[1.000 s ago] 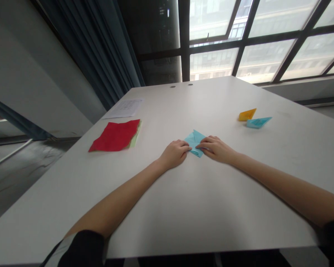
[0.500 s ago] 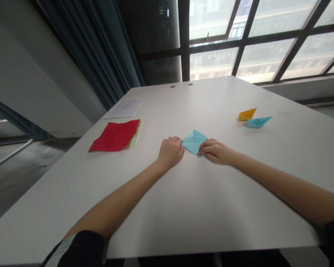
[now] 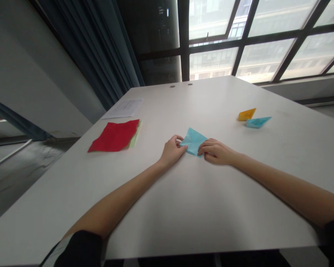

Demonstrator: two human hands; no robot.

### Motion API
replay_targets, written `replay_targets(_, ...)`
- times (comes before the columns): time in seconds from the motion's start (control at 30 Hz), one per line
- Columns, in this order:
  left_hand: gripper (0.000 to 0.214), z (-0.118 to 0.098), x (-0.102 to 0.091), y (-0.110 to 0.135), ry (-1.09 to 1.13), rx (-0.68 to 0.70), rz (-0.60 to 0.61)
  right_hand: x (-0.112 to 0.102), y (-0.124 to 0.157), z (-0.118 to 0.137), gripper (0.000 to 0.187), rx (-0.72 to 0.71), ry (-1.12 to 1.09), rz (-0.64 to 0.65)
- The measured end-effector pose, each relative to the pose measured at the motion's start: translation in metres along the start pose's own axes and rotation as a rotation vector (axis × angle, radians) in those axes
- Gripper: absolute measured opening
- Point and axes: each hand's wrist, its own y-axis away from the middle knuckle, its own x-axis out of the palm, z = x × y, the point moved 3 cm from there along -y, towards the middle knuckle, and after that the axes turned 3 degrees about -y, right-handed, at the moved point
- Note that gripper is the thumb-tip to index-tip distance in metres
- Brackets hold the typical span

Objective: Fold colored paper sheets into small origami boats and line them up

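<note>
A folded sheet of light blue paper lies on the white table between my two hands. My left hand pinches its left corner, thumb on top and the fingers curled behind the edge. On the right side, my right hand has its bent fingers pressed on the paper's edge, holding it against the tabletop. Part of the paper's right side is hidden under those fingers.
To the left, red paper lies over light green paper, with a printed white sheet behind. A yellow paper boat and a blue paper boat stand at the right. Windows rise beyond the table.
My left hand has shifted its grip, its thumb now over the paper's left corner. The upright flap that stood out in the middle now looks flattened. My right hand has hardly moved.
</note>
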Motion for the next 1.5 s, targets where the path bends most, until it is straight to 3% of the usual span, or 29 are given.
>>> replay_targets(0.1, 0.028, 0.002, 0.003, -0.001, 0.211, -0.098, 0.016, -0.001, -0.002, 0.001, 0.018, 0.022, 0.001, -0.013)
replay_targets(0.2, 0.030, 0.000, 0.003, -0.001, 0.422, -0.227, -0.032, -0.003, -0.004, -0.001, 0.014, 0.134, -0.006, -0.129)
replay_targets(0.4, 0.033, -0.011, 0.001, 0.003, 0.662, -0.334, -0.123, -0.005, -0.006, -0.015, 0.034, 0.589, -0.139, -0.452)
replay_targets(0.53, 0.033, -0.016, 0.000, 0.004, 0.707, -0.294, -0.154, 0.002, -0.005, -0.022, 0.063, 0.829, -0.575, -0.543)
replay_targets(0.67, 0.034, -0.018, 0.001, 0.004, 0.701, -0.270, -0.138, 0.007, -0.010, -0.016, 0.070, 0.819, -0.939, -0.503)
replay_targets(0.8, 0.035, -0.018, 0.002, 0.005, 0.669, -0.283, -0.094, 0.006, -0.014, -0.011, 0.060, 0.770, -1.008, -0.539)
replay_targets(0.93, 0.035, -0.013, 0.000, 0.005, 0.585, -0.261, -0.125, -0.004, -0.011, -0.019, 0.042, 0.736, -0.877, -0.704)
replay_targets(1.07, 0.032, -0.005, -0.002, 0.002, 0.499, -0.222, -0.168, -0.022, -0.004, -0.022, 0.020, 0.609, -0.435, -0.834)
replay_targets(1.13, 0.032, -0.002, -0.004, 0.000, 0.446, -0.171, -0.205, -0.029, -0.003, -0.016, 0.010, 0.465, -0.137, -0.792)
replay_targets(1.27, 0.030, -0.005, -0.007, 0.000, 0.272, -0.029, -0.260, -0.023, -0.004, -0.003, 0.012, 0.109, 0.222, -0.480)
replay_targets(1.37, 0.023, -0.013, -0.009, 0.003, 0.083, 0.101, -0.221, -0.012, -0.005, 0.000, 0.016, 0.007, 0.290, -0.273)
replay_targets(1.5, 0.017, -0.022, -0.009, 0.008, -0.239, 0.293, -0.116, -0.002, -0.008, 0.003, 0.021, 0.005, 0.223, -0.023)
